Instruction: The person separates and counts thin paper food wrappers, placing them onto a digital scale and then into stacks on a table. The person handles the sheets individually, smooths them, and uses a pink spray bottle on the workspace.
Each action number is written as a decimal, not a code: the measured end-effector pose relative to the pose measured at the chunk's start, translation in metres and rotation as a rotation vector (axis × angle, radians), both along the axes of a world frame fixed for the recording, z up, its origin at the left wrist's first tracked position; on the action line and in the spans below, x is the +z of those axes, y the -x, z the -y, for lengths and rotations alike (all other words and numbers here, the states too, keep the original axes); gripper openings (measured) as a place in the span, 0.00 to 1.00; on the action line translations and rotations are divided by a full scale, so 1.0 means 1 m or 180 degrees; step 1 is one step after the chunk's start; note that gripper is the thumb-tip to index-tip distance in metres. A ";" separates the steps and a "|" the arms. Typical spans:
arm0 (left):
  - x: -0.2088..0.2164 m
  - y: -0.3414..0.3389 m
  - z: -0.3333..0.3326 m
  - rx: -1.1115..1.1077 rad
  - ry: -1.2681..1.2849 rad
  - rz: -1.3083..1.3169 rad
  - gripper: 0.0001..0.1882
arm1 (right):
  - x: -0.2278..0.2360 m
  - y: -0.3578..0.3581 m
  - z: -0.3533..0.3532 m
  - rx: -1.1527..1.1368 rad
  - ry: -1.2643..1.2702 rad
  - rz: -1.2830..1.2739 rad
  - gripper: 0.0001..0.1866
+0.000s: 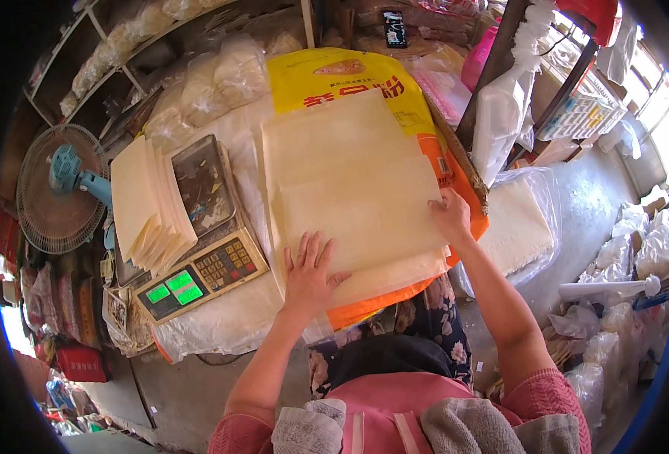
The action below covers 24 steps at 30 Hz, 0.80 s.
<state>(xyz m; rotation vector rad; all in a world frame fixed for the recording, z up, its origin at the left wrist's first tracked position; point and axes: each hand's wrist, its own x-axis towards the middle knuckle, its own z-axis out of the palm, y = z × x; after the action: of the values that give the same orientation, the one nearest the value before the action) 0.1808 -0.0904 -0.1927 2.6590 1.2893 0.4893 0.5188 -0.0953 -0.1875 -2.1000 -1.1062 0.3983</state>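
A stack of large, thin, cream-coloured sheets (349, 181) lies flat on the table in front of me. My left hand (308, 272) rests palm down on its near left part, fingers spread. At the right edge, my right hand (451, 215) is closed with the sheet's edge between thumb and fingers. Beneath the stack is a yellow and orange printed sack (289, 72). To the left stands a digital scale (202, 276) with a lit green display. A folded bundle of similar cream sheets (149, 204) sits on the scale's left side, its layers fanned at the near end.
Bagged cream goods (228, 76) lie behind the scale. A fan (63, 185) stands at the far left. On the right, a clear bag of cream sheets (512, 227) sits beside the table, and a dark post (493, 72) rises at the far right corner. A phone (394, 29) is at the back.
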 end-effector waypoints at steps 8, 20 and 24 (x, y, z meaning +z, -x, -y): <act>-0.001 -0.004 -0.011 -0.0199 0.0227 -0.0193 0.42 | 0.009 -0.004 0.000 -0.0102 0.0128 0.0174 0.20; -0.013 0.000 -0.006 -0.0282 0.0047 -0.0272 0.40 | -0.012 0.074 0.028 0.1895 -0.0125 0.1928 0.29; -0.011 0.016 -0.008 -0.0490 -0.0213 -0.0265 0.35 | -0.018 0.074 0.028 0.1880 -0.0259 0.1982 0.28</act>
<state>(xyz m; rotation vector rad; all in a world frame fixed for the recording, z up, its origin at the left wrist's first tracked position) 0.1645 -0.0823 -0.2037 2.8339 1.0954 0.4117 0.4450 -0.1230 -0.2051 -1.8305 -2.0781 -0.0551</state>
